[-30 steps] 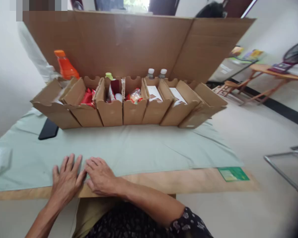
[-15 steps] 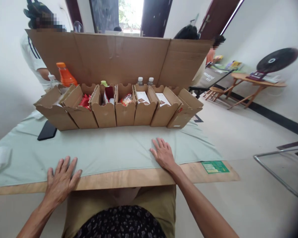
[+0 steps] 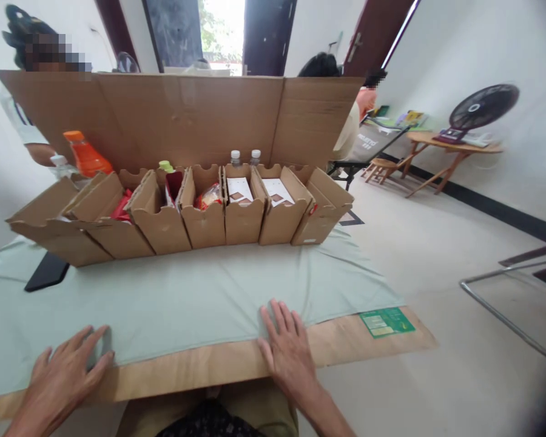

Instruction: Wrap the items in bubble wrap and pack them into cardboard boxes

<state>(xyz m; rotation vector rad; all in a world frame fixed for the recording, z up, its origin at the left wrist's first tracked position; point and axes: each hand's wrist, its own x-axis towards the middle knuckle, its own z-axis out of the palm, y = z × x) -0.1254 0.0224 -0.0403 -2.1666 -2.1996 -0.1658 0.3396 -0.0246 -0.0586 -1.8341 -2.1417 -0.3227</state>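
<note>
**Left hand point(image 3: 66, 367) and right hand point(image 3: 289, 352) found released at the cloth point(image 3: 186, 303)**

We find 2 hands, palms down, at the near side of the surface point(image 3: 182, 371), whose pale wood shows as a strip in front of the green cloth. The left hand's grip is released: fingers spread, fingertips over the cloth, palm at the wooden strip. We cannot tell whether those fingertips press on the cloth or sit just above it. The right hand's grip is likewise released, fingers extended over the cloth and the heel of the hand at the near edge. The hands are well apart, with cloth and wood between them.

The cloth covers most of the surface and lies creased toward the right. On it, beyond the hands, we count 7 cardboard boxes point(image 3: 204, 227), open-topped, side by side in a row. Counting from the left, the 2nd holds a red packet point(image 3: 121, 206), the 4th a clear and red packet point(image 3: 210, 195), and the 6th a white printed item point(image 3: 277, 191).

Behind the row we note an orange bottle point(image 3: 88, 156) at the left and a cardboard panel point(image 3: 200, 115) standing across the back. A flat black object point(image 3: 48, 271) lies on the cloth near the leftmost box. A green label point(image 3: 386, 322) lies on the wooden strip, to the right of the right hand.
</note>
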